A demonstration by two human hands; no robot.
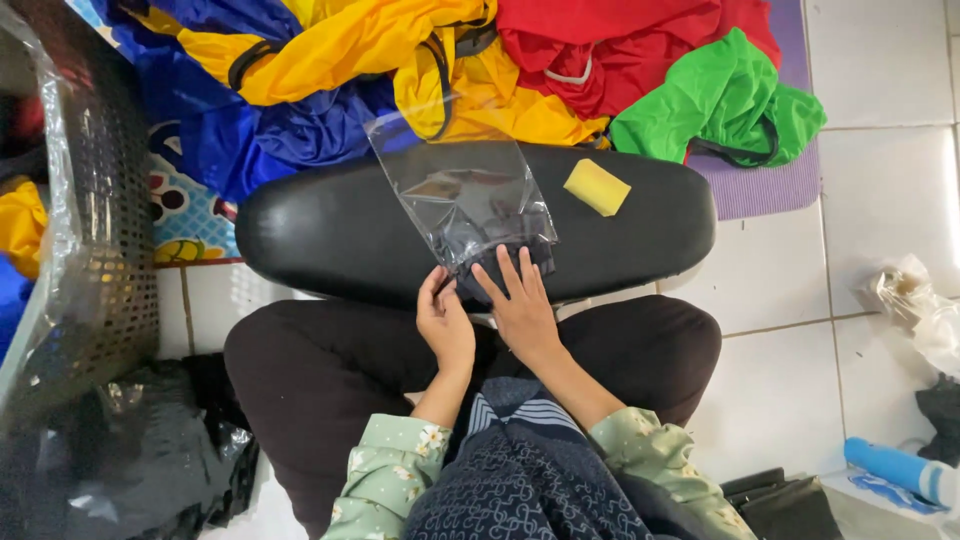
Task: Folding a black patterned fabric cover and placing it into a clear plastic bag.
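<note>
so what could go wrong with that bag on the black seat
1. The clear bag lies loose on the rounded black seat, its far end over the edge; it may slide off as both hands, left and right, work the dark cloth at its mouth.
2. The yellow block sits unheld close by and could get knocked off.

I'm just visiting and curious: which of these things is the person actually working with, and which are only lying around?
In use: clear plastic bag, dark folded cloth, left hand, right hand, black cushion.
Lying about: yellow sponge, coloured fabrics, black basket, blue tube.
</note>
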